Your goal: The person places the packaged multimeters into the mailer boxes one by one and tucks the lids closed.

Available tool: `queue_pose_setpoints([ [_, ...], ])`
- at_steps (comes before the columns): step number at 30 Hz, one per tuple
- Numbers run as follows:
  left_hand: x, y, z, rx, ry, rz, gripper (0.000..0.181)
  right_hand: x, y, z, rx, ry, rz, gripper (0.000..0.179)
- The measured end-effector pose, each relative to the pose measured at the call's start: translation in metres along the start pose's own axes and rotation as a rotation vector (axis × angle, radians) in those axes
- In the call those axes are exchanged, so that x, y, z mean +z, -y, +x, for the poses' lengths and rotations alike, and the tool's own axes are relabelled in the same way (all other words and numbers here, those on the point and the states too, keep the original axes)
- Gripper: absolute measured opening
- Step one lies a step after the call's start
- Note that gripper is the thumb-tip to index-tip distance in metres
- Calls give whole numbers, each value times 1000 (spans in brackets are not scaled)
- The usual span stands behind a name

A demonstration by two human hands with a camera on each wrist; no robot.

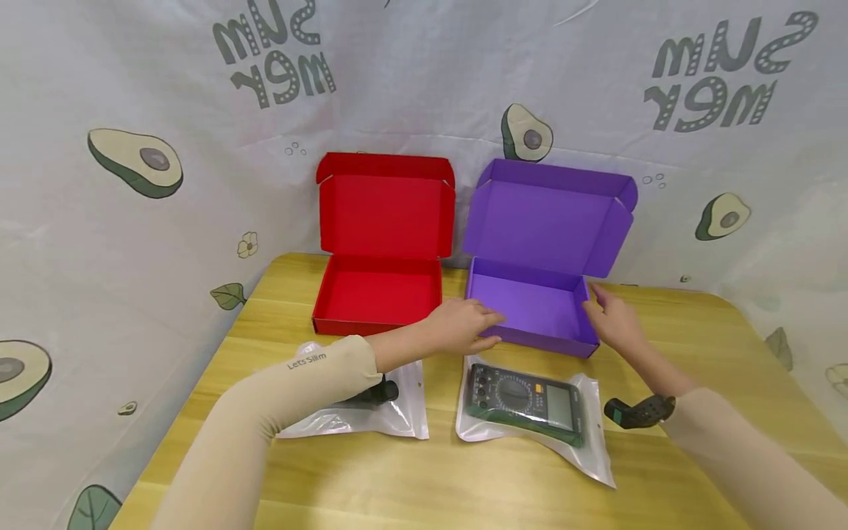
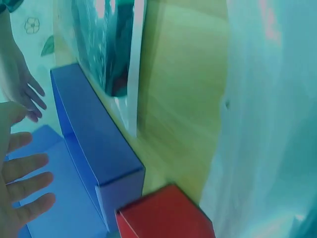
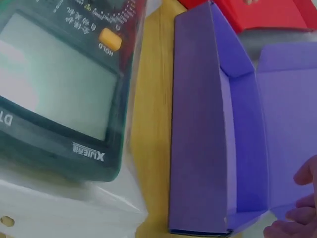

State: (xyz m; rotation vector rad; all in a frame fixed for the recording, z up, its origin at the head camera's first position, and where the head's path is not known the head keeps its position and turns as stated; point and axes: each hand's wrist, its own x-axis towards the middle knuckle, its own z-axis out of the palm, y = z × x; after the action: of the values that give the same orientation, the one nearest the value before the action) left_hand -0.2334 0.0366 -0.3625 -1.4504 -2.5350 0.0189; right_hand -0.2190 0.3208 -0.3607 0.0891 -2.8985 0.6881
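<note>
An open purple cardboard box [image 1: 530,302] stands on the table with its lid raised against the curtain. My left hand [image 1: 464,326] hovers by its front left corner; the left wrist view shows spread fingers holding nothing. Beside the box's right wall is my right hand [image 1: 616,318], its fingers loosely bent; whether they touch the wall I cannot tell. A multimeter [image 1: 523,401] in a clear plastic bag [image 1: 589,460] lies in front of the purple box. To the left stands an open red box [image 1: 377,291], with nothing seen inside either box.
Under my left forearm lies another clear bag [image 1: 404,419] with a dark item [image 1: 380,392] inside, mostly hidden by the sleeve. The wooden table [image 1: 411,486] meets a white curtain [image 1: 397,88] with avocado prints behind and at the sides.
</note>
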Motion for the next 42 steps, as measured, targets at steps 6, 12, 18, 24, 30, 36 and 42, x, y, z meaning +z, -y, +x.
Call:
queue_pose_setpoints([
  [6, 5, -15, 6, 16, 72, -47, 39, 9, -14, 0, 33, 33, 0, 52],
  [12, 11, -29, 5, 55, 129, -48, 40, 18, -24, 1, 75, 37, 10, 48],
  [18, 16, -40, -1, 91, 183, -32, 43, 26, -30, 1, 56, -18, 43, 41],
  [24, 22, -46, -2, 94, 202, -76, 46, 27, -34, 1, 79, -33, 56, 42],
  [30, 30, -50, -2, 98, 205, -129, 58, 27, -35, 3, 120, -3, 77, 43],
  [36, 35, -56, -4, 57, 229, -126, 77, 28, -35, 1, 147, 4, 134, 41],
  [42, 38, -59, -5, 8, 266, -104, 96, 28, -36, 1, 203, 21, 180, 42],
])
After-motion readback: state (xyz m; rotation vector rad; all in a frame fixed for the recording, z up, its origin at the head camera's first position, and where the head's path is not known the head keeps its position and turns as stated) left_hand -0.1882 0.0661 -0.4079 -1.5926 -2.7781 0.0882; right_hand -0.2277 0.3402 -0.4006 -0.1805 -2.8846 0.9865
